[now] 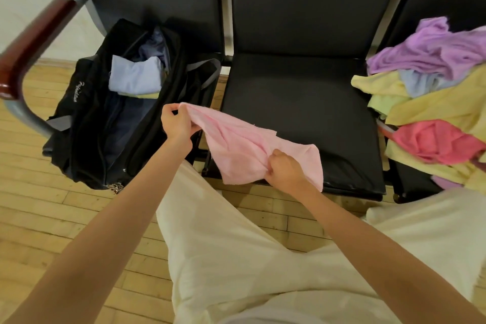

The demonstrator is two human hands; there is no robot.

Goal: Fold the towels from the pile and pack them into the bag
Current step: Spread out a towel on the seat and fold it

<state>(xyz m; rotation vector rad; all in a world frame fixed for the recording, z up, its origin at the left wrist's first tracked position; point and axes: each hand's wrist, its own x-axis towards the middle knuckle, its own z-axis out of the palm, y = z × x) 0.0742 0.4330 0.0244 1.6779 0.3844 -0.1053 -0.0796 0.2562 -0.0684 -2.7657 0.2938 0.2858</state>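
Note:
A light pink towel [244, 147] hangs crumpled between my hands over the front edge of the middle seat. My left hand [176, 123] pinches its upper left corner. My right hand [285, 168] grips its lower right part. A black bag [86, 123] lies unzipped on the left seat, with a folded light blue towel [134, 77] inside near its far end, over a yellow one. The pile of towels [436, 102] sits on the right seat: purple on top, then yellow, light blue and bright pink.
The middle black seat [302, 102] lies between bag and pile. A wooden armrest [34, 42] on a grey metal frame curves around the bag's left side. Wooden floor [52, 218] runs below, and my cream trousers [236, 258] fill the foreground.

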